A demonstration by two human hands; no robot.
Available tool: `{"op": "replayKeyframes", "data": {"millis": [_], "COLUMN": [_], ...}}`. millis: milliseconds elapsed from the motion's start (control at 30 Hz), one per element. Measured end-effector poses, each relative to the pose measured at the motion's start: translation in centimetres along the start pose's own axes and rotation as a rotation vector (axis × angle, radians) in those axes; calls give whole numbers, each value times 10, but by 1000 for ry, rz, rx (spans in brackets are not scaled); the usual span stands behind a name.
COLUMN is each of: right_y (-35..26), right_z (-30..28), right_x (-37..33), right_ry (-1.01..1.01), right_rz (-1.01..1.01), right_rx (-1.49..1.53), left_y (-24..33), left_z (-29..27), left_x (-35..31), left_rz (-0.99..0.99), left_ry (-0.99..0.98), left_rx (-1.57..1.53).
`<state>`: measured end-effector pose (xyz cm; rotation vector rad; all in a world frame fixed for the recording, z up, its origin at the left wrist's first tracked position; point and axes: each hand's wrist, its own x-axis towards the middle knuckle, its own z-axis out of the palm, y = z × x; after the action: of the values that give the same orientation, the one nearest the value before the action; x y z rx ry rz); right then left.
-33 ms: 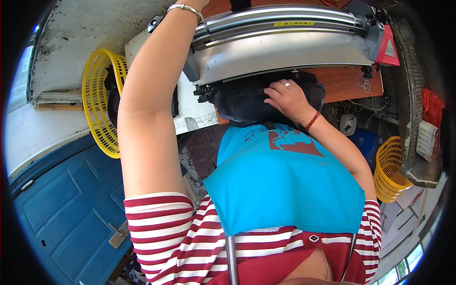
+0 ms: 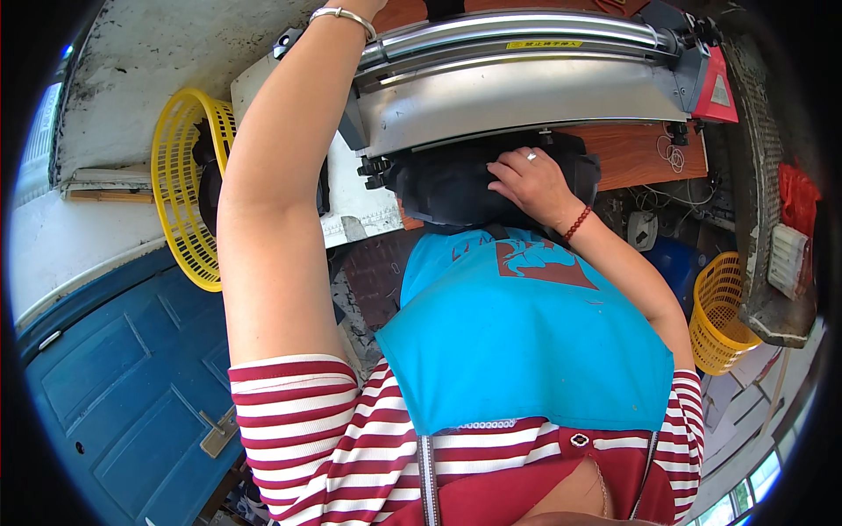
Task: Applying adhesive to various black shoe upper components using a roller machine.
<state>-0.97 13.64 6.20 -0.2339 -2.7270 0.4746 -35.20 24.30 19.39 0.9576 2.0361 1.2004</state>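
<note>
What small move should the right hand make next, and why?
Probably push the dark fabric a little further under the roller machine. The right hand lies flat on the fabric, right at the machine's lower edge, and most of the bundle is bunched outside it. The left arm reaches up past the machine's end; its hand is out of view.

Left hand is cut off at the top edge, only the wrist with its bangle (image 2: pixel 344 16) shows. The dark fabric (image 2: pixel 447 188) runs under the metal machine (image 2: pixel 526 79), so its far end is hidden. Yellow basket (image 2: pixel 180 175) contents are too dark to tell.
</note>
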Motion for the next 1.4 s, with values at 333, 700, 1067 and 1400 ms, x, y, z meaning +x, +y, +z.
{"op": "replayKeyframes", "data": {"millis": [333, 700, 1067, 1400], "right_y": [-2, -4, 11, 53], "right_z": [-2, -7, -78, -74], "right_x": [-3, 2, 29, 76], "right_ry": [65, 88, 224, 187], "right_rz": [-11, -24, 752, 741], "right_rx": [-99, -35, 813, 465], "left_y": [10, 3, -30, -37], "left_z": [-1, -1, 26, 38], "left_x": [-11, -9, -34, -8], "left_rz": [-20, -8, 796, 83], "left_ry": [17, 14, 191, -435], "left_rx": [65, 30, 526, 624]}}
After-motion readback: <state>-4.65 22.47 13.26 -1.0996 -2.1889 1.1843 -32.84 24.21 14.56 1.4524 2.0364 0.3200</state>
